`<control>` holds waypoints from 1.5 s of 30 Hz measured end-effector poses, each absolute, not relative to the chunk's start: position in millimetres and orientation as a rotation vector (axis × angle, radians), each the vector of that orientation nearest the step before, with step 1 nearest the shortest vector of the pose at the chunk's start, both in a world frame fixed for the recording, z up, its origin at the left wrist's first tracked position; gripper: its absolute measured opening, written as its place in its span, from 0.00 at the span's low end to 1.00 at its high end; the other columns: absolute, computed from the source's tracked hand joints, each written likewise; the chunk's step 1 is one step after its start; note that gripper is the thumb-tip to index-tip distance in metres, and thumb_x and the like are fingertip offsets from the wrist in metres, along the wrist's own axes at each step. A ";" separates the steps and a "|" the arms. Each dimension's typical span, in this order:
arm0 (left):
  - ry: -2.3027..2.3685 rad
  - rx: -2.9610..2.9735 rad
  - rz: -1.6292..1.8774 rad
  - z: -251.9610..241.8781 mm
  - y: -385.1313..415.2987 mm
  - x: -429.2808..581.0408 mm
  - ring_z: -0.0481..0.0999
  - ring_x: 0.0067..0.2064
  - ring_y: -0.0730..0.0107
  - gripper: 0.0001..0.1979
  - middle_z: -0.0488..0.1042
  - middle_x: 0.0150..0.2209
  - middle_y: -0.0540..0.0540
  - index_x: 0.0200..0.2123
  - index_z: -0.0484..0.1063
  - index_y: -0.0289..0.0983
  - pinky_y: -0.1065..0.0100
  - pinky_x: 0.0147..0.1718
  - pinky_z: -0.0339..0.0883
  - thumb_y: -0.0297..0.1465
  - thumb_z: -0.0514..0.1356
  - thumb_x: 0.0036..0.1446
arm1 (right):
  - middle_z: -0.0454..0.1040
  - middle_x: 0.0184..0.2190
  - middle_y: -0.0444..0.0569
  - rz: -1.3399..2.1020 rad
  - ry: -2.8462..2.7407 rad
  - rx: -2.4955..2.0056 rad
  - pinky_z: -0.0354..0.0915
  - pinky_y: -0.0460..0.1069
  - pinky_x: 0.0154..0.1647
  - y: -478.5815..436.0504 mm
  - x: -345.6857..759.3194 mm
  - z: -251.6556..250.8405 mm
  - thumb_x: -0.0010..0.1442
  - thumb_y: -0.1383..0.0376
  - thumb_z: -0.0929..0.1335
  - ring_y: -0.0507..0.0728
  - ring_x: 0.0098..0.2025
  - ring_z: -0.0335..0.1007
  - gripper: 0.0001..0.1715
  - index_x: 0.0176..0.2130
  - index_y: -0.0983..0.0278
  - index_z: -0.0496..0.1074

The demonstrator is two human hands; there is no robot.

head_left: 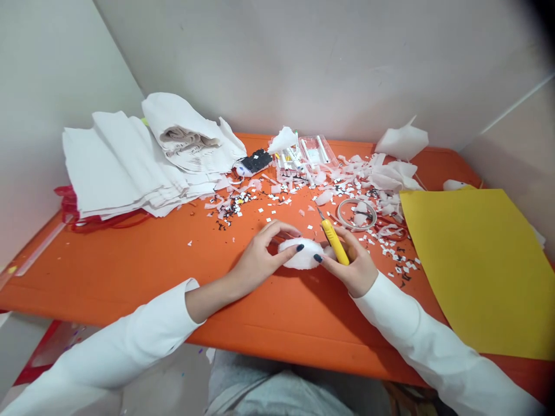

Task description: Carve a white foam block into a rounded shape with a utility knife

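Note:
A white rounded piece of what looks like thin foam [300,254] is held just above the orange table, between both hands. My left hand [264,251] grips its left side, thumb on top and fingers behind. My right hand [358,266] pinches the right edge with its thumb. In that same hand sits a yellow craft knife [335,241], its thin blade pointing up and away from me. The fingers under and behind the white piece are partly hidden. Just beyond the knife lies a roll of tape [339,215].
White and black scraps [277,196] litter the orange table [217,312]. Folded white sheets [115,164] are stacked at the left, beside a dark block [256,162]. A clear case of markers [318,151] stands at the back. A yellow sheet [481,266] overhangs the right side.

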State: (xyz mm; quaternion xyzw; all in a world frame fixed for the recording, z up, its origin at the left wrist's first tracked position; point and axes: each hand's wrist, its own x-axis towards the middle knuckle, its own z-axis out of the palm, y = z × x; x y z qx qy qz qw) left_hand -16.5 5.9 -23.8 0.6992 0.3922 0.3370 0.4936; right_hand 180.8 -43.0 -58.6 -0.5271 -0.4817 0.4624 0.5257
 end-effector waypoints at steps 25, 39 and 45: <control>1.199 1.678 1.260 -12.0 64.4 -51.1 0.72 0.38 0.73 0.12 0.73 0.42 0.47 0.41 0.70 0.40 0.71 0.37 0.65 0.33 0.63 0.53 | 0.76 0.40 0.50 1.002 -1.173 -1.310 0.72 0.49 0.33 -41.0 196.4 -54.7 0.50 0.53 0.75 0.55 0.36 0.74 0.32 0.49 0.59 0.63; 0.770 2.294 0.845 -15.4 20.0 -30.1 0.70 0.46 0.61 0.14 0.72 0.42 0.42 0.46 0.75 0.41 0.61 0.47 0.64 0.39 0.61 0.58 | 0.78 0.40 0.52 1.059 -1.164 -1.196 0.72 0.54 0.42 -46.7 180.8 -38.9 0.47 0.63 0.74 0.59 0.41 0.78 0.31 0.48 0.58 0.59; 0.802 2.360 0.813 -13.3 10.8 -21.4 0.72 0.41 0.64 0.07 0.75 0.37 0.44 0.32 0.75 0.40 0.64 0.43 0.64 0.35 0.61 0.59 | 0.78 0.38 0.50 1.020 -1.312 -1.263 0.71 0.52 0.41 -52.2 175.7 -42.7 0.49 0.67 0.72 0.59 0.43 0.77 0.29 0.49 0.57 0.61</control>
